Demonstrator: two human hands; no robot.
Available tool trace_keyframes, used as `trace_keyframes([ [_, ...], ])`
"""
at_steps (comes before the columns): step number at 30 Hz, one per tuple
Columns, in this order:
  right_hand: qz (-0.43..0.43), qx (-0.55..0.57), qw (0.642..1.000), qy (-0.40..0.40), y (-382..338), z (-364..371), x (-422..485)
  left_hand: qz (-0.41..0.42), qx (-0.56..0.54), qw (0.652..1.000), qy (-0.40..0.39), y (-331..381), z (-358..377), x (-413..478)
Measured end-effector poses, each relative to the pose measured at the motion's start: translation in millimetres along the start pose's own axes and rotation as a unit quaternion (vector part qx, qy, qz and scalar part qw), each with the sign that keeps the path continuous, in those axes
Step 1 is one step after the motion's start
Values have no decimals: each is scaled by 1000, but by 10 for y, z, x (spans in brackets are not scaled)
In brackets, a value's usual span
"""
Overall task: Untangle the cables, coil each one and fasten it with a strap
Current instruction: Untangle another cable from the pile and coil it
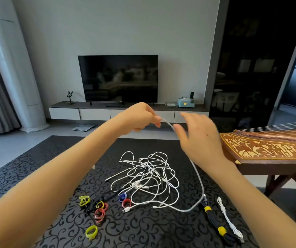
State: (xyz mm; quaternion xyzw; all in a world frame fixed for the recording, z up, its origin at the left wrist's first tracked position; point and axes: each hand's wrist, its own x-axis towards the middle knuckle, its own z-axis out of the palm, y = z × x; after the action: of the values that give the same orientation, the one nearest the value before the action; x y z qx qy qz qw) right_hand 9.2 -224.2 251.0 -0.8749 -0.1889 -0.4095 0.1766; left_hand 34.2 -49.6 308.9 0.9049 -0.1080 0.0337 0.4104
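Above the desk (36, 176), my left hand (141, 118) is clenched round one white cable (199, 179), holding its end up in the air. My right hand (200, 140) is blurred. Its fingers look spread and loose, closed on nothing I can see, and the thumb sits right by the cable, though I cannot tell whether it touches. The cable disappears behind that hand, comes out below the wrist and drops to the desk. There it curves round the near side of the tangle (149, 174) to a plug (126, 210).

The tangle is a heap of thin white cables in the middle of the desk, and I cannot separate one from another. Loose straps lie to its near left: yellow-green ones (91, 231), red ones (99, 213) and a blue one (122, 197). To the near right lie a black bundle (213, 221) bound with two yellow straps and, just beside it, a bunched white cable (229, 219) partly hidden by my forearm.

A black cloth with a scroll pattern covers the desk. Beyond it are a dark television (118, 78) on a low console, grey curtains at the left, and a stringed instrument (269, 147), cut off at the right edge.
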Motion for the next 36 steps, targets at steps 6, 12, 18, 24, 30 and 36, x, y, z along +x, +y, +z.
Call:
trace_keyframes([
  [6, 76, 256, 950, -161, -118, 0, 98, 19, -35, 997, -64, 28, -35, -174],
  [12, 243, 512, 821, -72, -44, -190, 166, 55, -148, 983, -99, -487, -81, -398],
  [18, 340, 529, 775, -61, 113, -140, 103, 57, -483, 869, -85, -1086, 156, -574],
  [24, 322, 498, 795, -124, -49, 257, -284, 17, -412, 905, -104, -1041, 293, -574],
  [30, 359, 515, 767, -132, -26, 355, -431, 19, -597, 802, 30, -1189, 81, -522],
  [36, 380, 526, 747, -145, -68, 436, -541, -15, -230, 973, 24, -1213, 105, -633],
])
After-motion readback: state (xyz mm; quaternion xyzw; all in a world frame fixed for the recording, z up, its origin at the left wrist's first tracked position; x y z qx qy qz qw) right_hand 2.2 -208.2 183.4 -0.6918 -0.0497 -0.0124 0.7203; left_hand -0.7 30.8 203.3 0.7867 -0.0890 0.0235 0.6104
